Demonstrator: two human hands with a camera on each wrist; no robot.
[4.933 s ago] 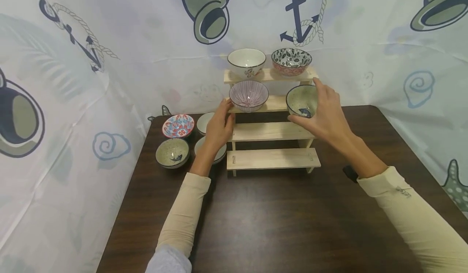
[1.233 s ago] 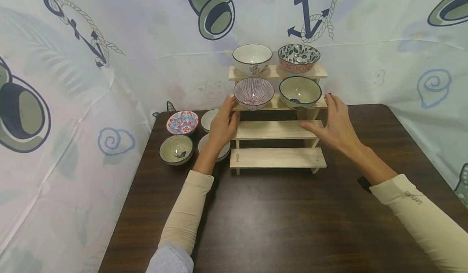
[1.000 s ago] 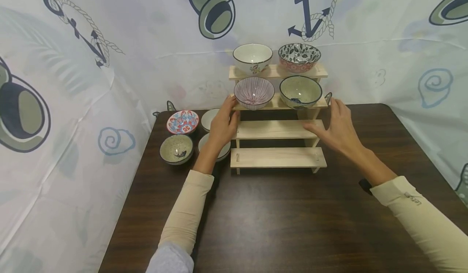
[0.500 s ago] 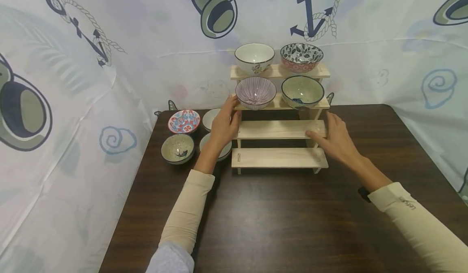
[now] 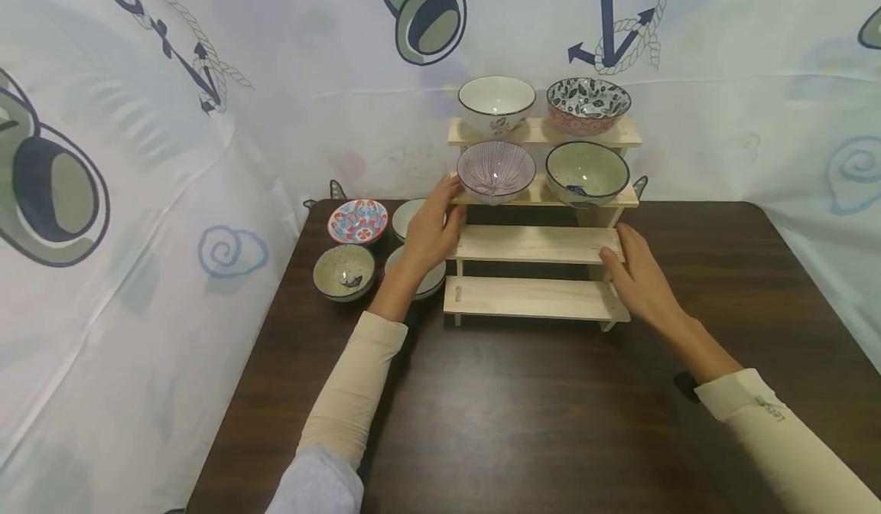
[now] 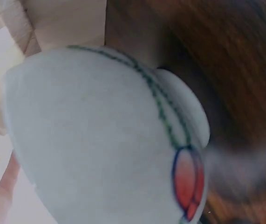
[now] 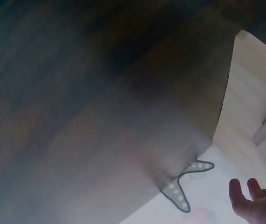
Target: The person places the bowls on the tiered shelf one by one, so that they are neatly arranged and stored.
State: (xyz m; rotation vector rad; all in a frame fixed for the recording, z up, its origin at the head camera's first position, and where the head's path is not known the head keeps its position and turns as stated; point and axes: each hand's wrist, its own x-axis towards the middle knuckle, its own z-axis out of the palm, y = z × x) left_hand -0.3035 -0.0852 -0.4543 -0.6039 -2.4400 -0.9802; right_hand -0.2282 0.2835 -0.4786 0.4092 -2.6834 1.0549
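A tiered wooden display stand point(image 5: 537, 297) rises on the dark table. My left hand point(image 5: 428, 231) holds its left side, fingers at the end of the second shelf from the top and thumb just below. At the right end of the shelf beneath, my right hand point(image 5: 643, 278) grips the stand, thumb on the front and fingers along the side. The second shelf bears a purple-striped bowl point(image 5: 495, 171) and a green bowl point(image 5: 587, 174). Above them sit a white bowl point(image 5: 497, 105) and a red bowl with dark leaves point(image 5: 588, 106). In the left wrist view, a pale bowl point(image 6: 91, 130) stands close by.
Left of the stand are a red-and-blue patterned bowl point(image 5: 358, 221), a speckled bowl point(image 5: 344, 271) and two pale bowls, partly behind my left arm. A printed cloth point(image 5: 310, 32) hangs behind the table point(image 5: 537, 414). The two lower shelves are bare.
Earlier my right hand held the green bowl; it now sits on the second shelf. That hand let go and moved down to the stand's right side. My left hand stayed, and the view shifted slightly.
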